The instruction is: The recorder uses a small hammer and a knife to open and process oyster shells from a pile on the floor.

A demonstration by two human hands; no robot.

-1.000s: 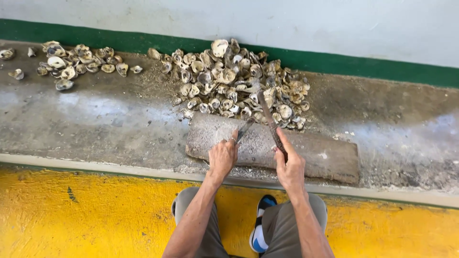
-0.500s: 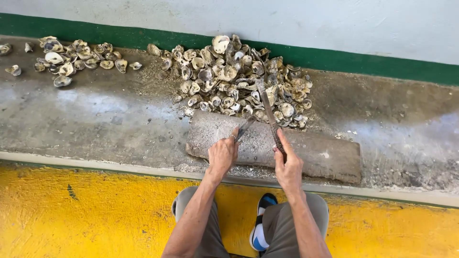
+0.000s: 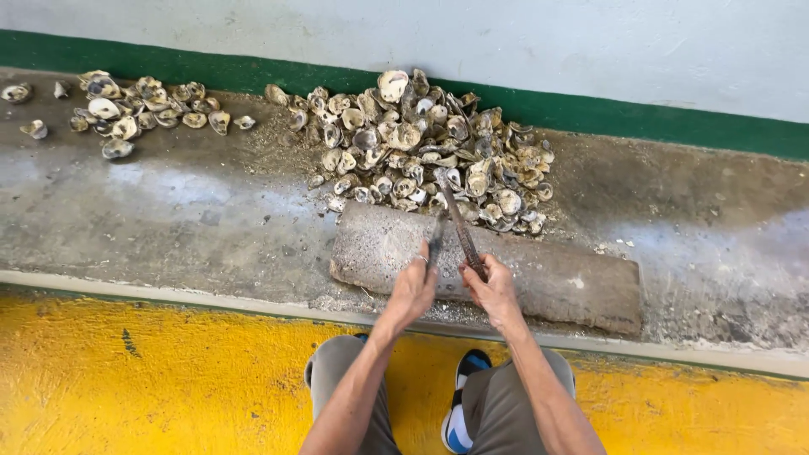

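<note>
Head view: right hand (image 3: 493,291) clenched on long blade (image 3: 459,227), axis pointing up-left into shell pile (image 3: 421,143). Left hand (image 3: 413,291) pinches small dark piece (image 3: 436,238) on concrete block (image 3: 539,274), just beside blade.

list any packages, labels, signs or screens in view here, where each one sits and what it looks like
None in view: no package, label, sign or screen.
What is there: a big pile of grey-white shells against the green wall stripe, a smaller scatter of shells to the left, a long grey stone block on the concrete ledge, and the left hand and right hand over it, the right one holding a dark narrow blade.
</note>
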